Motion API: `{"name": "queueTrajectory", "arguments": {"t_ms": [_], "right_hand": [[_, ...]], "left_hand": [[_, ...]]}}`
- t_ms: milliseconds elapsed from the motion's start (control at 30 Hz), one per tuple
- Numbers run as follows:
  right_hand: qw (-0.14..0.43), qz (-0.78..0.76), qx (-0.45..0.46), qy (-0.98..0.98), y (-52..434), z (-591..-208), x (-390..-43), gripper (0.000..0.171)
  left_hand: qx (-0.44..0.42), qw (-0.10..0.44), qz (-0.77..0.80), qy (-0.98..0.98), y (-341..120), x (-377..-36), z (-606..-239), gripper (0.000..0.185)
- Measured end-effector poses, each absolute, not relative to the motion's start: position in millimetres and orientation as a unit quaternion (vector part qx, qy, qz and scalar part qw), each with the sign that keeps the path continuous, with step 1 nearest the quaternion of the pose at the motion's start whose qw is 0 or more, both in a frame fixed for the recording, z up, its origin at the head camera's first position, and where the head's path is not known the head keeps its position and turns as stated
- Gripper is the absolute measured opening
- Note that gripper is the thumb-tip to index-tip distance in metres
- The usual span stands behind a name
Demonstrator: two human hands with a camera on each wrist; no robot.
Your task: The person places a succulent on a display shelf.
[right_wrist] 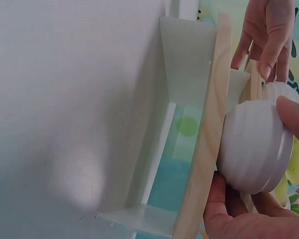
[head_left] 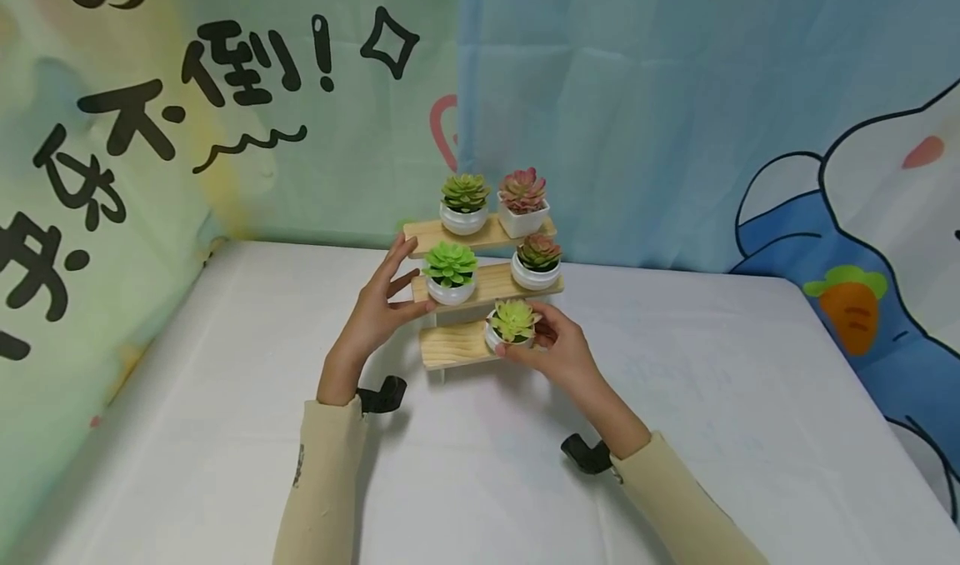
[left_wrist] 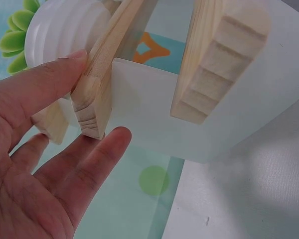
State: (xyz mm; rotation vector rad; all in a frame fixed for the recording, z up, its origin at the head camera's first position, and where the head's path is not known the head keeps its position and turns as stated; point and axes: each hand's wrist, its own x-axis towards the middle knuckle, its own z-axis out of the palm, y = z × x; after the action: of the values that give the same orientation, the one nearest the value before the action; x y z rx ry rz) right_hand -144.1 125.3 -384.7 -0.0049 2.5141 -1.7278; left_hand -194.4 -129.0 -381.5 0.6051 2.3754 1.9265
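My right hand (head_left: 558,350) cups the yellow-green succulent (head_left: 513,319) in its white ribbed pot (right_wrist: 254,147), thumb and fingers (right_wrist: 294,117) curled round the pot on the right end of the lowest step (head_left: 457,344) of the three-step wooden plant stand (head_left: 480,286). The pot stands upright, its base on the board. My left hand (head_left: 378,311) steadies the stand from the other side, fingers (left_wrist: 50,82) straight and spread against the end of the middle step (left_wrist: 97,94), beside the bright green succulent (head_left: 450,265). The stand rests on the white counter (head_left: 225,432).
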Motion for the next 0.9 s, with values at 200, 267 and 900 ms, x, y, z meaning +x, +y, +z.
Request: {"name": "queueTrajectory", "arguments": {"t_ms": [200,267,900], "right_hand": [[0.054,-0.583,0.000,0.811,123.3,-385.0,-146.9,0.068],[0.053,-0.585,0.000,0.809,122.6,-385.2,-147.3,0.068],[0.028,-0.520,-0.047,0.852,123.5,-384.7,-132.7,0.069]], "left_hand": [[0.195,0.008,0.619,0.761,-129.3,-192.0,-380.6,0.088],[0.195,0.007,0.620,0.760,-130.1,-190.9,-379.5,0.089],[0.208,-0.001,0.570,0.795,-138.3,-182.6,-373.0,0.083]]}}
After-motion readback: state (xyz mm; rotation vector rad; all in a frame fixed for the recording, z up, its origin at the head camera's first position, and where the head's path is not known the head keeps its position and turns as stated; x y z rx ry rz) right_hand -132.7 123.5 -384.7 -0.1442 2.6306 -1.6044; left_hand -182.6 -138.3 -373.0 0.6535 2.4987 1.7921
